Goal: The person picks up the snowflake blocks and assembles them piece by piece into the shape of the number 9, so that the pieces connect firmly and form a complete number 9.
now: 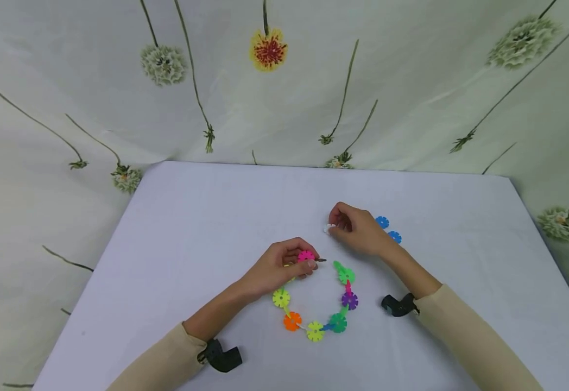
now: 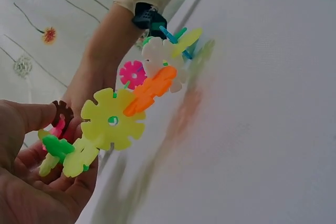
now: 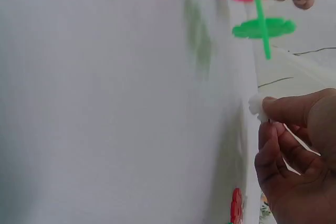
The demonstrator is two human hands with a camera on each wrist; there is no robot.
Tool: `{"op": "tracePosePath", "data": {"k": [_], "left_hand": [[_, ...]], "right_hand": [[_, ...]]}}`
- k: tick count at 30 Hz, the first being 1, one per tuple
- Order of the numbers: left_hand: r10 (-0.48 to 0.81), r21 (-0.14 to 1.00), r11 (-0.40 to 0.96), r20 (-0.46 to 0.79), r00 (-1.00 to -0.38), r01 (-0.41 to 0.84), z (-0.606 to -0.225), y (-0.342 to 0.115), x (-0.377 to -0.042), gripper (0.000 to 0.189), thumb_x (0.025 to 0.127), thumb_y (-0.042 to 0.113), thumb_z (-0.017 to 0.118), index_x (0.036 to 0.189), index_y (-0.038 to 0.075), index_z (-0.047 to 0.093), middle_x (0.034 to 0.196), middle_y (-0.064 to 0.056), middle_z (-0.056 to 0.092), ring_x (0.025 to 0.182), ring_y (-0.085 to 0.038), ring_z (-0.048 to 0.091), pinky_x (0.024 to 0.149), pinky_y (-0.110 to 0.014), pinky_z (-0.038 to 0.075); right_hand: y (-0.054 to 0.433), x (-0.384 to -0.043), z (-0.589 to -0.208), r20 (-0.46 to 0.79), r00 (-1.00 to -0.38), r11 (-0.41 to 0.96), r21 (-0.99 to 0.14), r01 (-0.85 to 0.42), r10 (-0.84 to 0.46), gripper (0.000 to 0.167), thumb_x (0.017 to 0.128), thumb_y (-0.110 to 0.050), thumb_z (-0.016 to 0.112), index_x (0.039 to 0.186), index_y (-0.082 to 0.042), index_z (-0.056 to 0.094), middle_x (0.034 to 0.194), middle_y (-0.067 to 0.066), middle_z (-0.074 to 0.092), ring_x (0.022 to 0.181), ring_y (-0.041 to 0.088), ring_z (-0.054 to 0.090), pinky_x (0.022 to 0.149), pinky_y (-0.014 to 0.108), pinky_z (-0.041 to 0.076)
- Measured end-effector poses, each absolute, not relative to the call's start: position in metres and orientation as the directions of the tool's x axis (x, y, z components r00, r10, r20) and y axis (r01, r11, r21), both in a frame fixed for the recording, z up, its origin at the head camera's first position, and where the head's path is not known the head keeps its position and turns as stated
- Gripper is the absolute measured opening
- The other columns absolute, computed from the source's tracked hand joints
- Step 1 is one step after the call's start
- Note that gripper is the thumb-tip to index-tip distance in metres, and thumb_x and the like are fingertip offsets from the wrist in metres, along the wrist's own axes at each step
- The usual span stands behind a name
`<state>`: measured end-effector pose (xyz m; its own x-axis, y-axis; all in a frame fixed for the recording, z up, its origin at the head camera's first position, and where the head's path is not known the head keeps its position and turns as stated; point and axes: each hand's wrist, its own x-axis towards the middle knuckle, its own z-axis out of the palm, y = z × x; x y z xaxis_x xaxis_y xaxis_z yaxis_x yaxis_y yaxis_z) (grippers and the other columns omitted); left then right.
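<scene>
A chain of colourful flower-shaped interlocking discs lies in a curve on the table, with a gap at its far side. My left hand (image 1: 280, 266) holds the chain's left end, where a pink disc (image 1: 306, 256) and a brown disc (image 2: 63, 115) join on. Between thumb and fingers, my right hand (image 1: 360, 231) pinches a white disc (image 3: 256, 106), just above the table and beyond the gap. The chain's other end is a green disc (image 1: 346, 276), nearer me than the right hand. An orange disc (image 1: 292, 321) forms part of the near left curve.
Two loose blue discs, one farther off (image 1: 382, 222) and one nearer (image 1: 394, 237), lie beside the right wrist. A red disc (image 3: 236, 205) shows at the right wrist view's bottom. The white table (image 1: 206, 217) meets a flowered cloth (image 1: 294, 108) at its far edge.
</scene>
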<state>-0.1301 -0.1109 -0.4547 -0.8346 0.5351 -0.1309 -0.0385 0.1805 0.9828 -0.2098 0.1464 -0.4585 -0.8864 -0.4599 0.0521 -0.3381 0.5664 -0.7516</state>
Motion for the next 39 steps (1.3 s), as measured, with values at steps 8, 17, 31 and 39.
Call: {"op": "tracePosePath", "data": {"k": [8,17,31,39], "left_hand": [[0.521,0.987,0.135,-0.141,-0.842,-0.082,-0.459,-0.114,-0.131,0.025,0.103,0.018,0.074,0.123,0.004,0.068,0.116,-0.015,0.079,0.111,-0.034,0.078,0.093,-0.028,0.065],[0.492,0.985,0.103,-0.171,-0.854,-0.138,-0.460,-0.114,-0.131,0.023,0.103,0.017,0.073,0.117,-0.001,0.068,0.107,-0.012,0.080,0.100,-0.023,0.079,0.089,-0.026,0.065],[0.516,0.976,0.214,-0.146,-0.844,-0.038,-0.453,-0.105,-0.131,0.018,0.101,0.018,0.076,0.110,0.003,0.072,0.101,-0.025,0.078,0.094,-0.038,0.078,0.085,-0.030,0.067],[0.495,0.976,0.214,-0.134,-0.858,-0.029,-0.454,-0.106,-0.131,0.020,0.102,0.021,0.075,0.109,0.003,0.071,0.100,-0.022,0.078,0.092,-0.036,0.078,0.083,-0.030,0.066]], "right_hand": [[0.163,-0.164,-0.440,-0.020,-0.821,0.264,-0.951,-0.159,-0.570,0.013,0.102,-0.011,0.072,0.115,-0.008,0.070,0.095,0.014,0.071,0.073,0.028,0.066,0.068,0.030,0.060],[0.159,-0.152,-0.443,-0.011,-0.797,0.212,-0.966,-0.147,-0.604,0.012,0.101,-0.008,0.073,0.113,-0.007,0.071,0.096,0.015,0.073,0.076,0.025,0.070,0.071,0.026,0.062],[0.157,-0.151,-0.440,-0.044,-0.771,0.208,-0.971,-0.116,-0.636,0.007,0.099,-0.007,0.076,0.106,-0.006,0.075,0.090,0.018,0.074,0.074,0.032,0.070,0.069,0.026,0.062],[0.151,-0.148,-0.445,0.070,-0.836,0.272,-0.928,-0.255,-0.544,0.013,0.102,-0.013,0.073,0.113,-0.007,0.076,0.096,0.007,0.076,0.076,0.022,0.068,0.070,0.024,0.058]]}}
